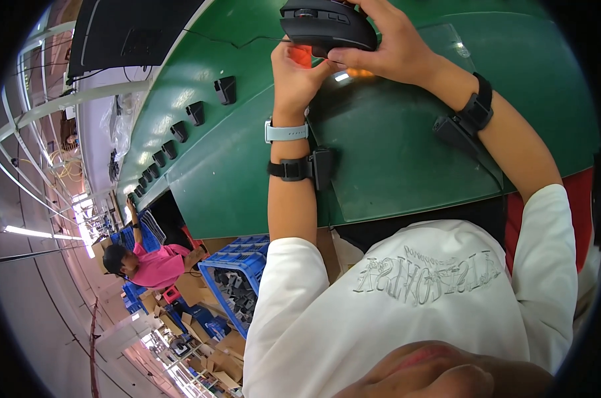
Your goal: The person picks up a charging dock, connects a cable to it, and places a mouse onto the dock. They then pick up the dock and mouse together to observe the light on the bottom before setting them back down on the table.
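Observation:
A black computer mouse (328, 28) is held up at the top of the head view. My right hand (400, 56) grips its right side, with the thumb along the lower edge and fingers over the far side. My left hand (292, 76) is closed around its lower left, the thumb near the right thumb; its other fingers are partly hidden. An orange-red glow (301, 56) shows on the left palm under the mouse. A thin dark cable runs off to the left from beside the mouse.
The green worktop (221, 172) bears a clear sheet (380, 192) under my arms. A row of small black parts (226, 90) runs along the left. A blue crate (237, 255) of dark parts stands below the table edge. Farther off, a person in pink (158, 265) reaches toward the bench.

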Motion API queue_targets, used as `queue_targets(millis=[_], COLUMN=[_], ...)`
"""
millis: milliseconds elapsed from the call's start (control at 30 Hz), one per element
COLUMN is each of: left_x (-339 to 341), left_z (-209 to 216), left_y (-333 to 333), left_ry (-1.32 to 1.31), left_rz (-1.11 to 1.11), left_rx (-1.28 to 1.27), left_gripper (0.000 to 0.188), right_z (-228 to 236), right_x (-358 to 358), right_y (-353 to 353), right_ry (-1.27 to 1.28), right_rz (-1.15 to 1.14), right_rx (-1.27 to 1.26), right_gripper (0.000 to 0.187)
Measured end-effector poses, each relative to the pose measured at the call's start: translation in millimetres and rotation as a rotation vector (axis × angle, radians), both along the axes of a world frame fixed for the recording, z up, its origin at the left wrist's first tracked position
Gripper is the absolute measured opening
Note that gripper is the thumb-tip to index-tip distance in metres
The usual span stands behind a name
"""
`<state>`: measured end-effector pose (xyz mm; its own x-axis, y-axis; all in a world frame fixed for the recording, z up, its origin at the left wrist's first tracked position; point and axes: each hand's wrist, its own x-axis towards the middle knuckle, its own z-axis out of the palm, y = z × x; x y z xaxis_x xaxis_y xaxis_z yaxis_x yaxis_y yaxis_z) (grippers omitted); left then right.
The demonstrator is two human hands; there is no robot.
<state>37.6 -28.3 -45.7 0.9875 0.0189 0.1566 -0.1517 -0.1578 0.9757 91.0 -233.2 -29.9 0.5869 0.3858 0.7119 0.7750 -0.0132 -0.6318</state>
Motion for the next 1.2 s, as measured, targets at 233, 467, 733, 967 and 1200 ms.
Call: queue_targets(millis=[233, 467, 733, 967, 1200], left_x=[16, 14, 20, 15, 15], left_z=[-4, -14, -19, -16, -10], left_y=[3, 6, 7, 8, 3], left_ry=[-0.131, -0.492, -0.641, -0.586, -0.601], left_rz=[0.177, 0.353, 0.378, 0.240, 0.150], left_rx=[-0.393, 0.173, 0.338, 0.313, 0.310], left_gripper=[0.058, 0.037, 0.032, 0.032, 0.032], right_z=[-22, -30, -21, -3, -53], right_x=[19, 7, 15, 17, 65], right_y=[-7, 3, -6, 0, 36], right_ry=[0.287, -0.071, 0.082, -0.189, -0.552], right_rz=[0.449, 0.633, 0.283, -0.107, 0.063], right_rx=[-0.119, -0.477, -0.161, -0.030, 0.452], right_gripper=[0.060, 0.059, 0.024, 0.033, 0.030])
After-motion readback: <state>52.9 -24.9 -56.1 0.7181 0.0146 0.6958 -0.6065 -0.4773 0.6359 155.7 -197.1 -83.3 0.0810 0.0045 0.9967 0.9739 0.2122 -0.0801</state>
